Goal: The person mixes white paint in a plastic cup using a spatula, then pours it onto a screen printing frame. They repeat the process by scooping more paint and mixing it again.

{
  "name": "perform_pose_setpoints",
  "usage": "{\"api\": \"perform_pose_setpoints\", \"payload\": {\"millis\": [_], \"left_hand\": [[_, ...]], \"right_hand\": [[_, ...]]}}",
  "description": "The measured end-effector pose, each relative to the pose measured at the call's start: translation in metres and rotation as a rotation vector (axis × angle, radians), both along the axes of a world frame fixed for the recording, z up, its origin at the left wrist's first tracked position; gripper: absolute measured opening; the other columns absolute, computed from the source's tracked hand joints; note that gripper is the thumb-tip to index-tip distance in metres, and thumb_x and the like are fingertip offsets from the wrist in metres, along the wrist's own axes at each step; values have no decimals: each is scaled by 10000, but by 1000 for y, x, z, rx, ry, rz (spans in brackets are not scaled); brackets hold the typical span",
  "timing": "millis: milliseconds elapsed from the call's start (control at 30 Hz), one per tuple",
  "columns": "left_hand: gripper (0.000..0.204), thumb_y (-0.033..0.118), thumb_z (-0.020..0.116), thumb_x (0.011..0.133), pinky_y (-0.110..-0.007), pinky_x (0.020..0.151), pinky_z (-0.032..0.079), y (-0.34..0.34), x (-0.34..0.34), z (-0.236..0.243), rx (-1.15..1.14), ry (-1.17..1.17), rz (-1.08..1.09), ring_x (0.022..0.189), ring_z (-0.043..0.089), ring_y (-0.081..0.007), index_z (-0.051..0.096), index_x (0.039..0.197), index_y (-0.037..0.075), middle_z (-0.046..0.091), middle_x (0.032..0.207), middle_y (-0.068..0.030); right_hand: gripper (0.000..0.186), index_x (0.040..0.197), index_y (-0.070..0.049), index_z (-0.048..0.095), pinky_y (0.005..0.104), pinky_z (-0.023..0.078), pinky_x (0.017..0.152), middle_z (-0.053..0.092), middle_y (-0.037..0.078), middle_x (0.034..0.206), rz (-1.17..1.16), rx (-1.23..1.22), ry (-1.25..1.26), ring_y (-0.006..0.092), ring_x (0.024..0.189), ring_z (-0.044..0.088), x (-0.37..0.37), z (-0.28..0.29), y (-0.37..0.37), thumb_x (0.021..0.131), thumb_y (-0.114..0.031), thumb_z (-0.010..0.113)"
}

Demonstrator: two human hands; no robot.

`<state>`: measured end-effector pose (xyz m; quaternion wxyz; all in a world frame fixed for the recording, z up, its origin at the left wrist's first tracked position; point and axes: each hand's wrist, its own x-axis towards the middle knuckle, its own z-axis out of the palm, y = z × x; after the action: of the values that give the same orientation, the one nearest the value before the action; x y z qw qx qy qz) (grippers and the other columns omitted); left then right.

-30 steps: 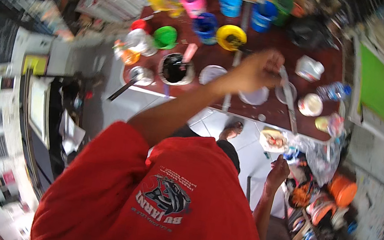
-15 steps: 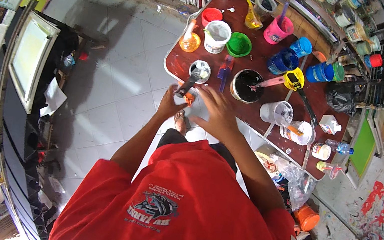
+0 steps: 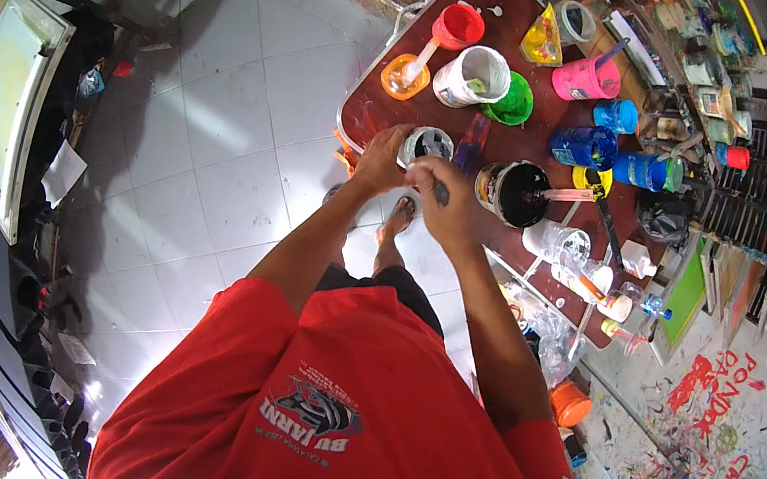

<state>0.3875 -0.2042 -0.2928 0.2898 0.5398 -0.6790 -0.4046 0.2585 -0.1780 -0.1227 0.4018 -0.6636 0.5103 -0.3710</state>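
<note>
Small white can [image 3: 428,145] stands at the near edge of the red-brown table [image 3: 365,105], at 12 o'clock from the hands. Left hand [image 3: 383,156] is cupped on its left side; right hand [image 3: 441,198] is closed on a dark stick [image 3: 439,191], blue handle running toward 12. Can is open, contents dark; right hand slightly farther back.

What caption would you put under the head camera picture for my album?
Both hands, left hand and right hand, meet at a small white pot on a paint-crowded brown table.
</note>
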Motion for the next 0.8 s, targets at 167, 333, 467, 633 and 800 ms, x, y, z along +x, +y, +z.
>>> {"api": "perform_pose_setpoints", "payload": {"millis": [167,333,467,633,800], "left_hand": [[891,199,912,492,-461,1016,424,-7,-4,16,22,4,28,1176,536,-362,480,1262,77,583,1235,-139],[892,227,919,508,-438,981,467,-1,0,6,3,78,78,1150,562,-358,484,1270,65,599,1212,-157],[953,232,930,498,-425,1014,450,5,4,0,14,54,85,1178,551,-355,462,1310,60,569,1271,-164],[1004,219,939,485,-410,1040,438,5,1,30,80,163,49,1207,538,-348,435,1335,46,547,1301,-172],[1009,205,940,489,-403,1032,444,8,-5,51,124,231,-40,1209,542,-336,424,1339,33,570,1268,-176]], "right_hand": [[203,943,3,636,296,501,726,682,90,810,-128,160,-111,155,785,659,-13,0,-20,968,-190,579],[230,951,6,644,272,500,739,681,71,810,-145,196,-110,125,784,648,-19,25,-28,994,-198,547],[213,950,2,646,261,493,701,653,50,756,-84,191,-160,106,734,623,-20,53,-30,988,-188,557],[213,948,3,648,260,479,655,635,40,717,-32,136,-115,99,680,601,-20,84,-32,976,-195,576],[239,955,20,651,234,442,621,598,34,727,-25,121,-123,82,659,544,-13,119,-36,1005,-181,533]]}}
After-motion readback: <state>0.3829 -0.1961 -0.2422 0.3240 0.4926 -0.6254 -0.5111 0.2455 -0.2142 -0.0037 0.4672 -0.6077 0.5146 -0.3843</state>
